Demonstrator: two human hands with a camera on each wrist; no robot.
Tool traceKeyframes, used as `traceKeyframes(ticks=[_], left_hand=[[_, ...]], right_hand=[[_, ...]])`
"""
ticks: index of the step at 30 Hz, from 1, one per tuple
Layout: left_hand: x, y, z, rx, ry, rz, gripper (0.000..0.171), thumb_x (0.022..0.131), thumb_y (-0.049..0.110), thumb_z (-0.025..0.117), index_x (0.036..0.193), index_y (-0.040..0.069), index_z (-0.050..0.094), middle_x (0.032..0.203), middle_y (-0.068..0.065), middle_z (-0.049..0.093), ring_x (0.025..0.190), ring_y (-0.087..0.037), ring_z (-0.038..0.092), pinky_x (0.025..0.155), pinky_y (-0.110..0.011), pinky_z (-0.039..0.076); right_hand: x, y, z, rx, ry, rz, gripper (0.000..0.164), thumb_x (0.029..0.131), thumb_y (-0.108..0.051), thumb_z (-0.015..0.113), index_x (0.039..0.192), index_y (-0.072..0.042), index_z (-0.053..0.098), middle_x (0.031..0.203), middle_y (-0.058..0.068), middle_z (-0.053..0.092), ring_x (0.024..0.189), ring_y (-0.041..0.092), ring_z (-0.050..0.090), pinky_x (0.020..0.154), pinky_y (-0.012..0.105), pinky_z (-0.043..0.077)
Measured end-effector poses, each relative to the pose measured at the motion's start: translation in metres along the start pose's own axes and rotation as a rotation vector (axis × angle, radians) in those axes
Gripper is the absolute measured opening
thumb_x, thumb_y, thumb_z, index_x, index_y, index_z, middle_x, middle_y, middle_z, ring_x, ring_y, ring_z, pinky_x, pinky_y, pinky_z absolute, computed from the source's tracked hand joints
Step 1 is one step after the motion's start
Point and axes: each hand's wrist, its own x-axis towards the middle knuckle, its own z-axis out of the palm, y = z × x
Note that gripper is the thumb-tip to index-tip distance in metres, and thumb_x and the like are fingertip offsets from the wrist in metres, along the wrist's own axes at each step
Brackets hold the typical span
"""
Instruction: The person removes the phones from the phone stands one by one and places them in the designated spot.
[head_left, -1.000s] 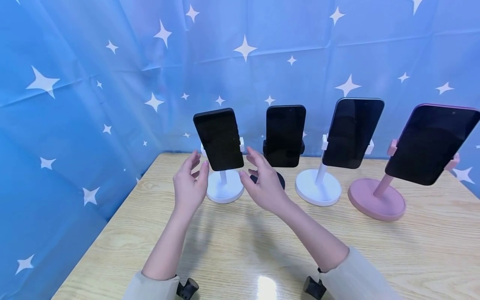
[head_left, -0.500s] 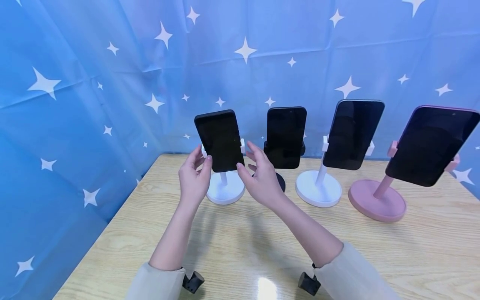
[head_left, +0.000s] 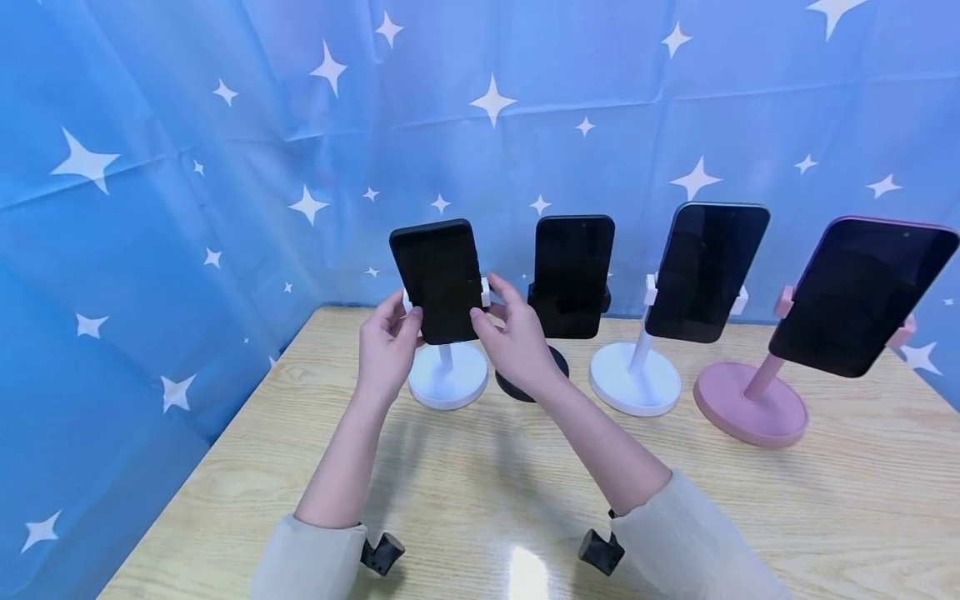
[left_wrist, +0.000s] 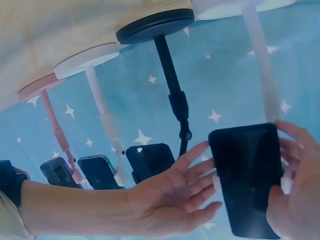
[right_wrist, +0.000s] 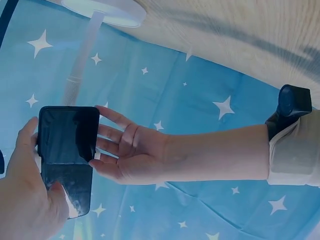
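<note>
A black smartphone (head_left: 437, 282) leans in the white clamp of the leftmost phone stand (head_left: 447, 377). My left hand (head_left: 384, 348) is at its lower left edge, my right hand (head_left: 519, 340) at its lower right edge. In the left wrist view, the right hand (left_wrist: 172, 200) has loosely spread fingers and its thumb stands apart from the phone (left_wrist: 247, 180). The left hand's (right_wrist: 135, 150) fingertips meet the phone's (right_wrist: 70, 130) side in the right wrist view. Whether either thumb presses the screen is unclear. Fingers behind the phone are partly hidden.
To the right, a black stand (head_left: 561, 363), another white stand (head_left: 637, 379) and a pink stand (head_left: 753, 404) each hold a dark-screened phone. All stand on a wood-grain table (head_left: 465, 500). A blue star-patterned cloth (head_left: 247, 167) hangs behind and to the left.
Both hands have moved in and slightly up to the leftmost phone, the right hand shifting left. The phone and the stands have stayed in place.
</note>
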Motion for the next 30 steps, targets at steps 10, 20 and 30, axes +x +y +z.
traceKeyframes(ticks=[10,20,30], left_hand=[[0.002,0.0,-0.002,-0.018,-0.043,-0.011,0.033,0.096,0.008,0.044,0.128,0.006,0.05,0.116,-0.016,0.059,0.1,-0.028,0.061,0.076,-0.037,0.053],[0.001,0.002,-0.004,0.006,-0.099,-0.04,0.033,0.097,0.011,0.043,0.129,0.009,0.048,0.116,-0.013,0.058,0.104,-0.025,0.059,0.08,-0.036,0.052],[-0.004,-0.001,-0.012,0.035,-0.144,0.017,0.034,0.096,0.005,0.043,0.129,0.007,0.047,0.114,-0.015,0.056,0.102,-0.026,0.058,0.079,-0.036,0.052]], right_hand=[[0.007,-0.002,0.002,-0.027,0.021,0.021,0.048,0.097,-0.012,0.041,0.142,-0.003,0.027,0.146,0.012,0.03,0.125,0.027,0.043,0.099,0.038,0.039],[0.008,0.0,0.002,-0.037,0.037,0.039,0.048,0.096,-0.01,0.044,0.142,-0.005,0.028,0.144,0.012,0.033,0.124,0.026,0.044,0.096,0.038,0.041],[0.007,0.001,-0.001,-0.089,0.046,0.035,0.039,0.094,-0.006,0.05,0.132,-0.004,0.043,0.129,0.013,0.05,0.113,0.024,0.054,0.091,0.034,0.046]])
